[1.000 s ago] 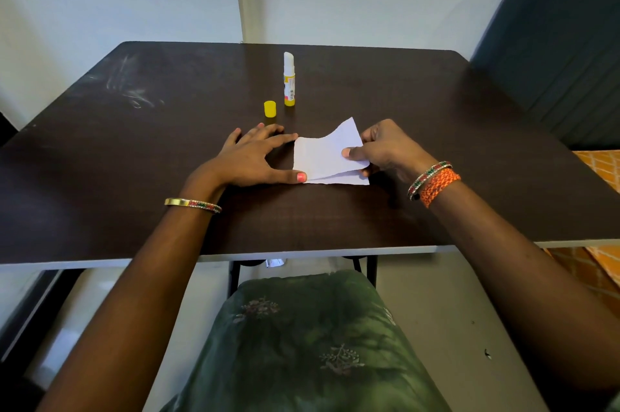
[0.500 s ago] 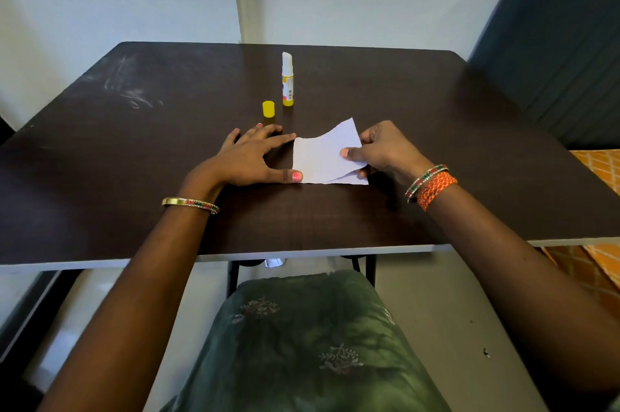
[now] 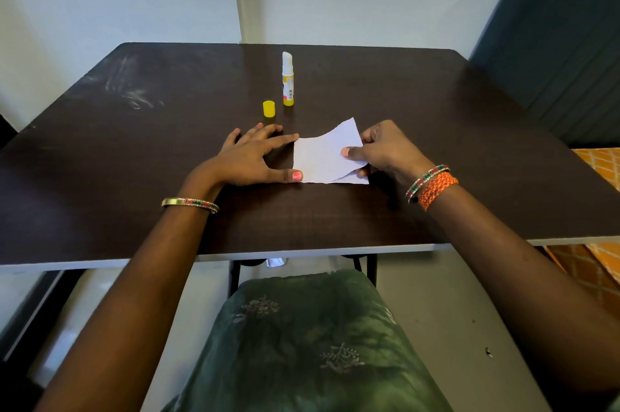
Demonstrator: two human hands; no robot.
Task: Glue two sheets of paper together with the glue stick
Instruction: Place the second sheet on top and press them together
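Hands are laying paper down: the right hand (image 3: pixel 385 151) is pinching the upper sheet (image 3: pixel 323 156) over the lower sheet (image 3: pixel 355 179), the left hand (image 3: pixel 255 159) is lying flat and spread, steadying the near-left edge, while the glue stick (image 3: pixel 288 79) is standing uncapped farther back, so pressing seems left.

Gold bangle (image 3: pixel 190 204), orange wristband (image 3: pixel 437 189), green garment (image 3: pixel 308 344)

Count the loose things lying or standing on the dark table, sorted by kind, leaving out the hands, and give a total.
Sheets of paper: 2, an upper sheet lifted over a lower sheet
Glue stick: 1, upright, uncapped
Yellow cap: 1
Total: 4
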